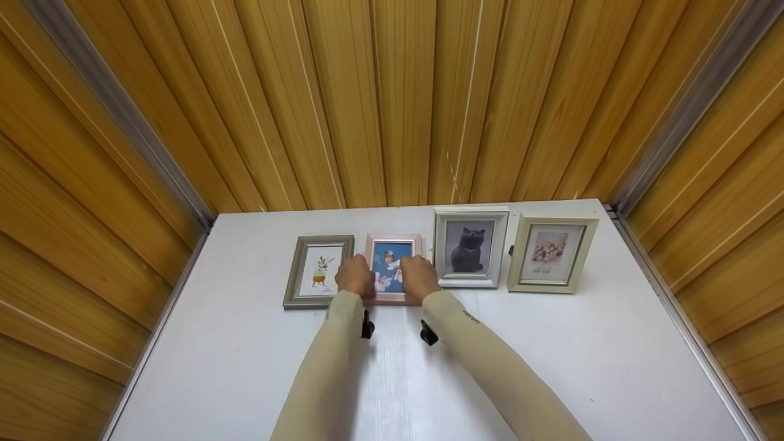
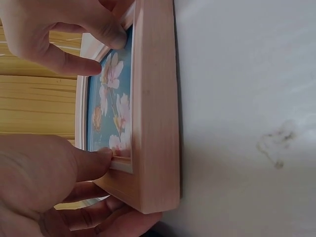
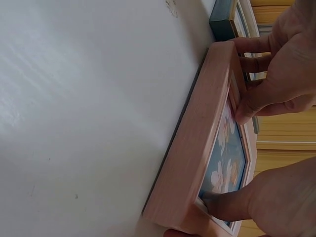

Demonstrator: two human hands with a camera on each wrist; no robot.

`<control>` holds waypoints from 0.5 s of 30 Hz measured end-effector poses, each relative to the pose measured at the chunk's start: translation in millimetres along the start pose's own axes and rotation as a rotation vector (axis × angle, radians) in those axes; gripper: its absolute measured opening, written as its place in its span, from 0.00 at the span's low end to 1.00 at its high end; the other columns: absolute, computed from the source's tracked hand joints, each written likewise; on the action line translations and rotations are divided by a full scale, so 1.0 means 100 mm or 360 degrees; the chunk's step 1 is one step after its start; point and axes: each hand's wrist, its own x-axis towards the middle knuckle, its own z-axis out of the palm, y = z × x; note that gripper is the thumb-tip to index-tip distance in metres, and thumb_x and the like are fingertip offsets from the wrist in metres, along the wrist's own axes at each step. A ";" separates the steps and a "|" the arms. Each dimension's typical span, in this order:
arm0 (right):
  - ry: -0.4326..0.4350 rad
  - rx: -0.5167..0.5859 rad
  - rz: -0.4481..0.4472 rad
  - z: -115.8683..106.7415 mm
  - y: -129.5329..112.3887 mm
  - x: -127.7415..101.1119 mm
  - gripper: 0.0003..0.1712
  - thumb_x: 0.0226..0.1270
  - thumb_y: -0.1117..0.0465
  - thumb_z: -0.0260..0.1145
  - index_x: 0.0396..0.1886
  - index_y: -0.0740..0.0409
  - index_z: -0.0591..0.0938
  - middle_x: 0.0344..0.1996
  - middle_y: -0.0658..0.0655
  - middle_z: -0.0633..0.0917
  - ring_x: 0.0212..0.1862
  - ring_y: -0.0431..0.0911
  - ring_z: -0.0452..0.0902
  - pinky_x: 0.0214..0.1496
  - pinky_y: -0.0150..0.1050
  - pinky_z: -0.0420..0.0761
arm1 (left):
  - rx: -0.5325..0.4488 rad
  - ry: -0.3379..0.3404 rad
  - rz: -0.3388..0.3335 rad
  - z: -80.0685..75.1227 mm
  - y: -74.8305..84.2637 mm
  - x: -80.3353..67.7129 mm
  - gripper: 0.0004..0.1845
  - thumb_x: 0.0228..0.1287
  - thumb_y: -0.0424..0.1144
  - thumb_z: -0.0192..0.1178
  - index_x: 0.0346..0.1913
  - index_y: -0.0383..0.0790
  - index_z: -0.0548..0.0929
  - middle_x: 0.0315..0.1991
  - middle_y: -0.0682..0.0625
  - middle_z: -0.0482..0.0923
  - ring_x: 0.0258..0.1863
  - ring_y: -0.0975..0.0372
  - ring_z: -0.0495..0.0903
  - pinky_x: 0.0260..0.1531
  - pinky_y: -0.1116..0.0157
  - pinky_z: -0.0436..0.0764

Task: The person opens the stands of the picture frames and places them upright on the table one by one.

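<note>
A pink picture frame [image 1: 395, 298] with a blue floral picture stands between both hands against the white surface [image 1: 392, 367]. My left hand [image 1: 355, 275] grips its left side. In the left wrist view the left thumb [image 2: 94, 164] lies on the frame's front and the other fingers go round its side edge. The right hand [image 1: 420, 277] holds the opposite side; in the right wrist view the right thumb [image 3: 227, 205] presses the front near the corner, and its other fingers are mostly hidden.
An olive frame [image 1: 291, 272] with a plant picture is close on the left. To the right are a silver frame [image 1: 468, 283] with a cat picture and a cream frame [image 1: 520, 251] with a flower picture. Wood-patterned panels [image 1: 398, 104] rise behind and at both sides.
</note>
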 end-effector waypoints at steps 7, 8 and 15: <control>0.0097 -0.0019 -0.0070 0.01 0.01 -0.05 0.04 0.59 0.74 0.69 0.33 0.65 0.84 0.33 0.67 0.86 0.39 0.62 0.85 0.43 0.55 0.85 | 0.0009 0.0037 0.0010 0.01 -0.01 -0.01 0.09 0.67 0.35 0.64 0.44 0.33 0.87 0.41 0.40 0.87 0.36 0.52 0.84 0.40 0.49 0.85; 0.0116 -0.0021 -0.0080 0.01 0.01 -0.05 0.04 0.59 0.74 0.69 0.32 0.65 0.84 0.33 0.67 0.86 0.39 0.62 0.85 0.42 0.55 0.85 | 0.0010 0.0036 0.0010 0.00 -0.01 -0.02 0.09 0.67 0.35 0.64 0.44 0.33 0.87 0.41 0.40 0.87 0.36 0.52 0.84 0.40 0.49 0.85; 0.0158 -0.0039 -0.0119 0.05 0.03 -0.05 0.03 0.60 0.72 0.71 0.31 0.63 0.84 0.32 0.66 0.87 0.38 0.61 0.85 0.42 0.55 0.85 | -0.0016 0.0018 0.0019 -0.05 0.01 -0.09 0.10 0.69 0.37 0.65 0.44 0.33 0.87 0.37 0.42 0.86 0.33 0.53 0.80 0.41 0.49 0.84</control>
